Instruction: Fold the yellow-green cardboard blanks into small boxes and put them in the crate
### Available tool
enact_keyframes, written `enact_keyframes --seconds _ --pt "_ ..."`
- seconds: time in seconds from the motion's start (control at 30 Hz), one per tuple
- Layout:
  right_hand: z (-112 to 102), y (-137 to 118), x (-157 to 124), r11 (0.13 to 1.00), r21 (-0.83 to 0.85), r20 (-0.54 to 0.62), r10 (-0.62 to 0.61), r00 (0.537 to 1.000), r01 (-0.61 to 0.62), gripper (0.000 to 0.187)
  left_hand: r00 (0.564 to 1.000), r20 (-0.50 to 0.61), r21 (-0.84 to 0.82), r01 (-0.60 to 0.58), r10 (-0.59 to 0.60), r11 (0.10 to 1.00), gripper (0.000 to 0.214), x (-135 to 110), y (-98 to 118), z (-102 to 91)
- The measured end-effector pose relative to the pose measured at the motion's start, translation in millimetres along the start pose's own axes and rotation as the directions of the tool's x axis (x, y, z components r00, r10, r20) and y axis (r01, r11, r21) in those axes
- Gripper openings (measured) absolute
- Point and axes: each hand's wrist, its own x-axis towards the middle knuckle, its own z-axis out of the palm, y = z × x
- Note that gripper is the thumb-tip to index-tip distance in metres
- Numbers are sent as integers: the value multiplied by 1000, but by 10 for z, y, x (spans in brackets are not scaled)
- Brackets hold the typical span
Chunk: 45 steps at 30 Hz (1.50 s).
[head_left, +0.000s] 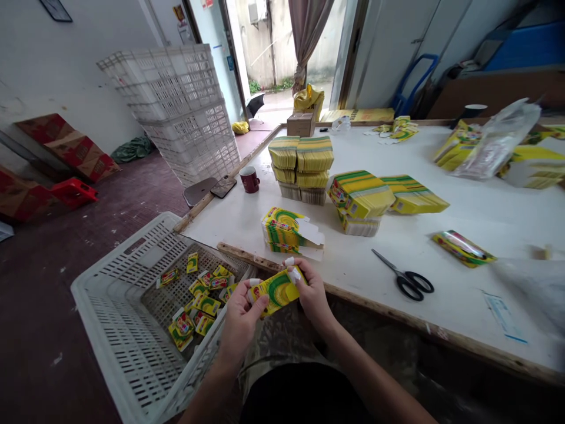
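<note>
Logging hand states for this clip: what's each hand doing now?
Left hand: closed, holding one end of a yellow-green carton.
Right hand: closed, holding the same carton's other end.

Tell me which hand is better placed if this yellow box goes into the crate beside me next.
Probably your left hand: it holds the end of the yellow box nearer the crate. Your right hand holds the opposite end, farther from it.
</note>
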Motion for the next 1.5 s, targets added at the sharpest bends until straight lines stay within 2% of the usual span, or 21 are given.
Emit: enact_keyframes --seconds 0.1,0.17,0.23,0.33,0.43,0.57,0.7,0.8,0.87,0.93,0.97,1.03,1.07,1.1,1.13,1.17,1.23,1.3,1.37,1.43,1.5 --pt "31 -6 13 1000 8 5 -6 1000 6 31 999 -31 -44 -9 8 999 34 10 -13 -5" --pt "9 -12 6 1000 3 87 4 996 -4 48 998 -63 -84 -24 18 996 37 33 -14 -31" --pt "-25 -15 -9 997 -76 159 5 987 7 56 995 -92 -85 -43 35 995 38 51 -21 -55" --pt "-55 -14 -27 964 -261 151 -10 989 49 56 993 -103 -37 -59 55 998 36 54 -51 -60" --pt "-49 -18 -21 930 -361 110 -32 993 70 55 994 -98 -26 -59 56 998 33 44 -87 -41" --pt "-20 -17 0 911 -396 92 -84 992 113 50 993 -106 -18 -48 46 999 34 43 -123 -29" --pt "24 39 -10 922 -374 67 -75 995 95 48 993 -113 -24 -36 33 999 37 47 -152 -28" --pt "37 47 10 914 -380 122 -99 988 139 47 991 -127 0 -43 43 999 37 81 -111 -113" --pt "9 -18 92 859 -459 181 -157 971 225 45 977 -191 90 -77 93 993 37 135 -36 -283" --pt "-53 -137 256 735 -612 181 -229 956 292 42 924 -329 260 -111 196 959 41 208 53 -549" --pt "-92 -206 366 647 -706 149 -264 953 290 43 863 -420 350 -131 281 927 43 246 91 -701" --pt "-168 -330 616 564 -790 72 -302 951 239 45 719 -537 581 -63 441 811 50 311 132 -986" --pt "-198 -374 741 529 -821 50 -309 950 216 45 649 -544 698 -1 532 716 55 334 132 -1094" --pt "-218 -401 854 493 -848 40 -306 951 195 46 604 -517 779 37 607 626 58 351 118 -1166" --pt "-229 -413 950 459 -871 40 -291 956 176 45 591 -471 830 46 654 556 59 362 93 -1197" --pt "-231 -411 1025 425 -891 41 -273 961 159 44 607 -421 858 27 674 513 58 367 58 -1189" --pt "-221 -383 1108 366 -921 47 -233 971 132 43 701 -344 837 -72 624 543 53 368 -25 -1079" --pt "-212 -353 1123 322 -940 47 -209 977 114 43 817 -311 720 -131 485 682 51 361 -107 -901" --pt "-215 -339 1103 293 -950 48 -197 979 105 44 906 -284 548 -115 314 829 52 350 -172 -722" --pt "-225 -338 1078 278 -955 45 -192 980 98 42 951 -234 418 -91 204 904 51 334 -210 -579" --pt "-230 -336 1061 273 -957 41 -195 980 94 40 969 -181 366 -94 170 926 48 315 -215 -475"
